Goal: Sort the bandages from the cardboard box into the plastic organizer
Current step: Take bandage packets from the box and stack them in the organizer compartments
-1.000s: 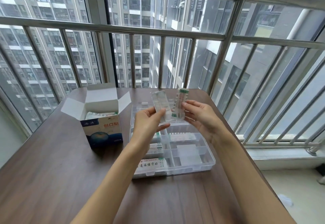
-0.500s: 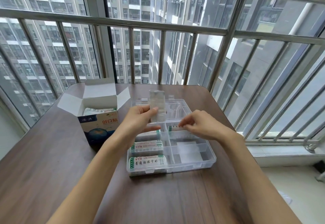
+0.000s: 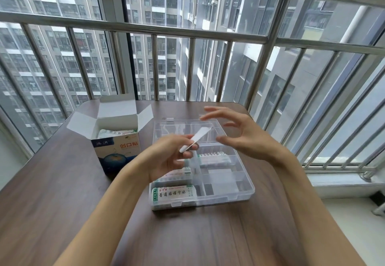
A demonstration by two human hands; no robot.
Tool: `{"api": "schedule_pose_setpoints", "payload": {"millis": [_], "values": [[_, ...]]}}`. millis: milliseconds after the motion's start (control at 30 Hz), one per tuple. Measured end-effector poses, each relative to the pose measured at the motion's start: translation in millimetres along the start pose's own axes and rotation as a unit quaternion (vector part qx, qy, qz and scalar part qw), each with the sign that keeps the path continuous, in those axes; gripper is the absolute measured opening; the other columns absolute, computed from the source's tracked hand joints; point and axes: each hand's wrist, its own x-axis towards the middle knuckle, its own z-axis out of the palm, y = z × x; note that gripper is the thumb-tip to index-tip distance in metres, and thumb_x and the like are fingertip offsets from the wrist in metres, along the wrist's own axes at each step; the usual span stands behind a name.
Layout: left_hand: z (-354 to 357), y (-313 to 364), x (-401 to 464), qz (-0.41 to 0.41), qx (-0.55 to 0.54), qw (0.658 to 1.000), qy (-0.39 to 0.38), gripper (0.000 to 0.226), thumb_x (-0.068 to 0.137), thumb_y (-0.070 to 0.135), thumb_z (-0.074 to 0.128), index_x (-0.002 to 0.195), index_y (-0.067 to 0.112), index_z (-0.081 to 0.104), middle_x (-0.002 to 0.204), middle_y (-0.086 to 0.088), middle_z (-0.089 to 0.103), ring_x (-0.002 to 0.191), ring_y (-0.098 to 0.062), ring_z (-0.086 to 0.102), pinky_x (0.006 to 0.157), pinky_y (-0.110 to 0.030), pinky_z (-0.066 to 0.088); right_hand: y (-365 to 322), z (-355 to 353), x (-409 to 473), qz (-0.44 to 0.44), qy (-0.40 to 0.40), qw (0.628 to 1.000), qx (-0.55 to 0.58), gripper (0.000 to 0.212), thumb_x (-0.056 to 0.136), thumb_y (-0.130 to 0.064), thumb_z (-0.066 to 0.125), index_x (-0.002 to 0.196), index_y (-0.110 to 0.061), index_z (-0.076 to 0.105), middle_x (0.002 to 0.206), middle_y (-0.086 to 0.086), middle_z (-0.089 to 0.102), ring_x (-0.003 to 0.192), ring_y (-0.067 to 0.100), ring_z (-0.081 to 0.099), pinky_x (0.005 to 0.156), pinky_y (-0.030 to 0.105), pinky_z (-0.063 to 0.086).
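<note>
Bandages fill part of the clear organizer (image 3: 243, 190) on the brown desk (image 3: 62, 192): one printed pack (image 3: 174, 192) lies in the near-left compartment, another (image 3: 177, 175) in the compartment just behind it (partly hidden by the left hand), and a third (image 3: 214, 158) sits in a middle compartment on the right side. The far compartments look bare through the plastic, though glare makes it hard to be sure. A flat pale piece (image 3: 220, 176) rests in the near-right section; what it is cannot be told.

The left hand (image 3: 166, 159) hovers over the organizer's left half, thumb and fingers pinching the near end of a thin white strip (image 3: 196, 139), which tilts up and away toward the far compartments. The right hand (image 3: 241, 134) hangs above the organizer's far-right part, fingers spread and lightly bent, holding nothing; it is near the strip's far end but apart from it. The two hands are apart from each other.

The box (image 3: 115, 146) stands just left of the organizer, flaps open, its blue front facing the camera. More wrapped bandages (image 3: 116, 133) show inside its mouth.

Beyond the desk a metal railing (image 3: 187, 32) runs across a window, with tall apartment blocks outside.
</note>
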Motion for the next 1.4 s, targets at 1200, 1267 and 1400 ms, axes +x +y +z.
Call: {"api": "schedule_pose_setpoints", "payload": {"millis": [1200,1267,1400], "values": [[8.1,8.2,4.6,0.141,0.430,0.885,0.108,0.031,0.095,0.050,0.041,0.097,0.029,0.064,0.082,0.007,0.059,0.067,-0.009,0.049,0.059,-0.024,0.040,20.1,5.7,2.6,0.075,0.061,0.992,0.086,0.017,0.084,-0.014,0.069,0.100,-0.010,0.072,0.089,0.010,0.073,0.079,0.015,0.068,0.073,0.020,0.053],[6.2,9.7,16.5,0.151,0.482,0.856,0.113,0.027,0.096,0.042,0.047,0.094,0.027,0.069,0.078,0.006,0.060,0.063,-0.012,0.048,0.060,-0.028,0.038,27.7,3.4,2.4,0.099,0.043,0.991,0.077,0.016,0.085,-0.017,0.069,0.100,-0.013,0.070,0.089,0.012,0.073,0.080,0.020,0.069,0.076,0.026,0.052],[1.5,12.0,37.5,0.138,0.549,0.819,0.097,0.020,0.086,0.044,0.064,0.090,0.027,0.074,0.081,0.009,0.066,0.068,-0.008,0.054,0.063,-0.027,0.044,43.3,-1.9,4.1,0.143,0.026,0.989,0.022,0.016,0.080,-0.026,0.074,0.090,-0.016,0.067,0.081,0.015,0.073,0.077,0.026,0.069,0.076,0.032,0.048]]}}
